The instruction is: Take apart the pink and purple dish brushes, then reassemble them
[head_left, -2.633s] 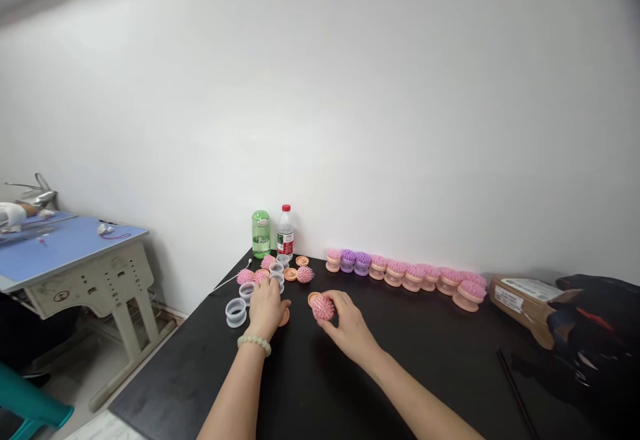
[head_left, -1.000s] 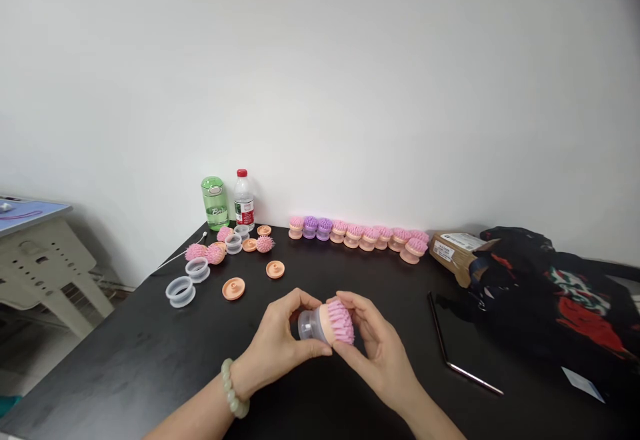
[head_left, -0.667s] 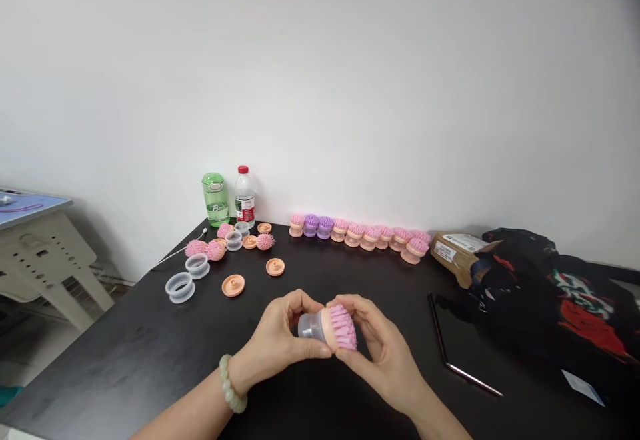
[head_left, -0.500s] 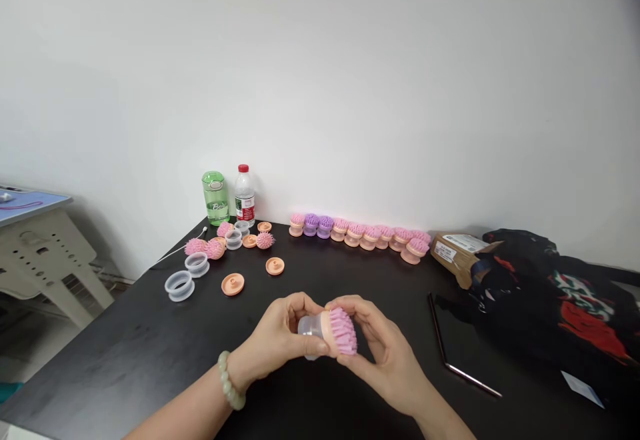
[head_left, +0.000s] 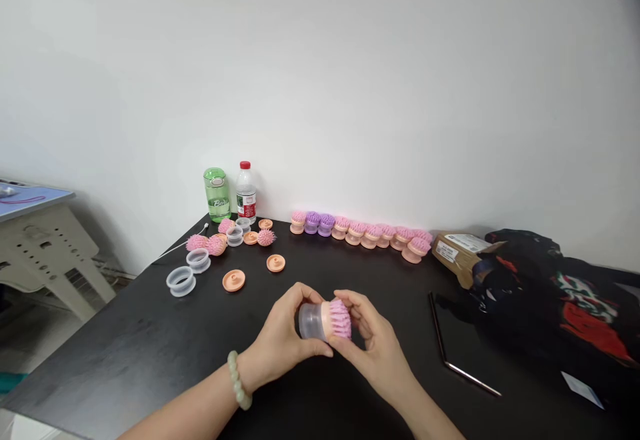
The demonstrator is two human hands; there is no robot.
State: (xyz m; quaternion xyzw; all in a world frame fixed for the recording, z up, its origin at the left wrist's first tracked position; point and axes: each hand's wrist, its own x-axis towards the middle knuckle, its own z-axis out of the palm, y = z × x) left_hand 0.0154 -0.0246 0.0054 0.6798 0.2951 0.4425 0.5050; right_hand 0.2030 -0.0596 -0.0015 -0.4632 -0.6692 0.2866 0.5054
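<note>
Here's a big white wall (head_left: 320,80) taking up the view, a black table (head_left: 125,367) hard against it, and, over on the left, a beige desk (head_left: 45,247) with a blue top, above a pale floor (head_left: 30,353)!

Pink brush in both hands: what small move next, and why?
Probably press the clear cup firmly into the peach brush head, since the left hand holds the cup and the right hand the bristled end; whether it is fully seated cannot be told here.

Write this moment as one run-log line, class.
left hand: clear cup | right hand: pink bristle head | nearby: orange base disc
</note>
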